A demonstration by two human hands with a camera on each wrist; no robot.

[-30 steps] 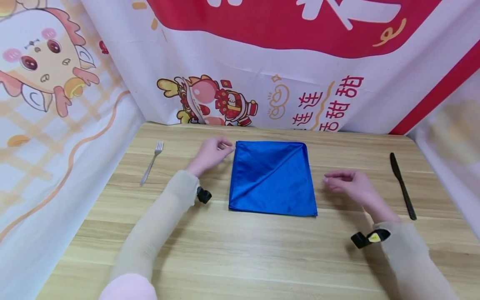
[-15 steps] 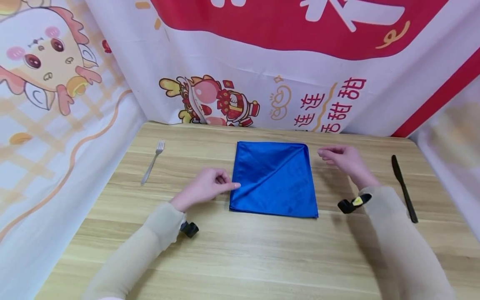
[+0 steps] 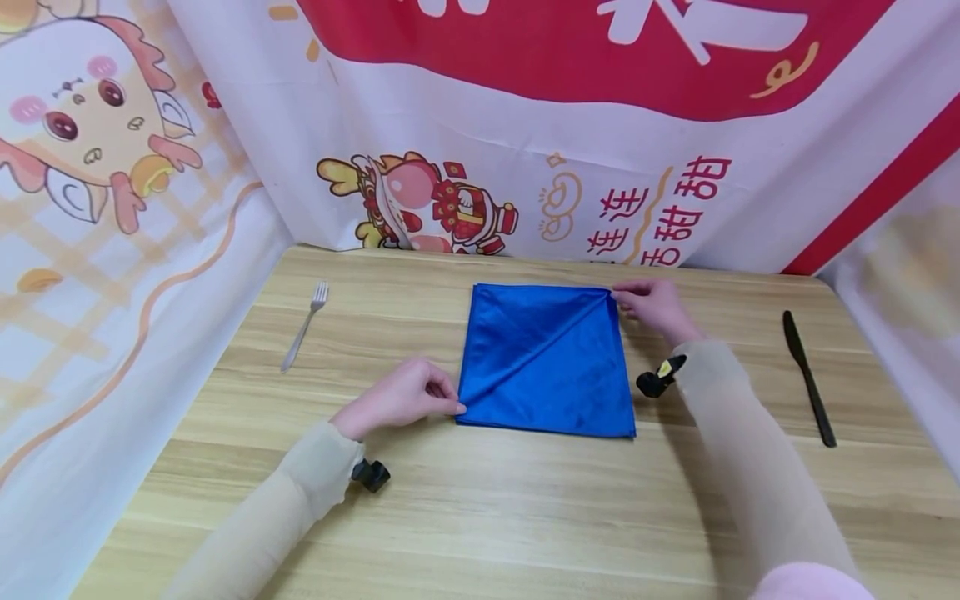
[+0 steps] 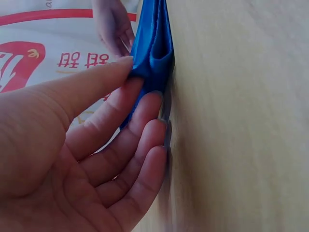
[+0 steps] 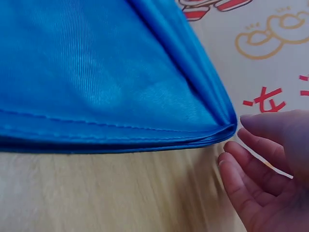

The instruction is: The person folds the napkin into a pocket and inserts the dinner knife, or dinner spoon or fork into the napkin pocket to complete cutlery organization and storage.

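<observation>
A blue cloth napkin [image 3: 551, 362], folded into a square with a diagonal fold line across its top, lies on the wooden table. My left hand [image 3: 408, 392] pinches its near left corner between thumb and index finger; in the left wrist view the folded layers [image 4: 159, 43] rise from that pinch, and the other fingers curve loosely beneath. At the far right corner is my right hand [image 3: 652, 307]. In the right wrist view its thumb and fingertips [image 5: 234, 179] are right at the corner's tip, slightly parted, with stitched edges showing along the blue cloth [image 5: 120, 87].
A silver fork [image 3: 305, 325] lies to the left on the table [image 3: 487, 517], and a black knife [image 3: 807, 375] to the right. Printed white and red cloth hangings [image 3: 487, 125] enclose the back and sides of the table.
My left hand has come down the napkin's left edge to its near corner and pinched it. My right hand has moved up and inward to the far right corner. The napkin stays in place.
</observation>
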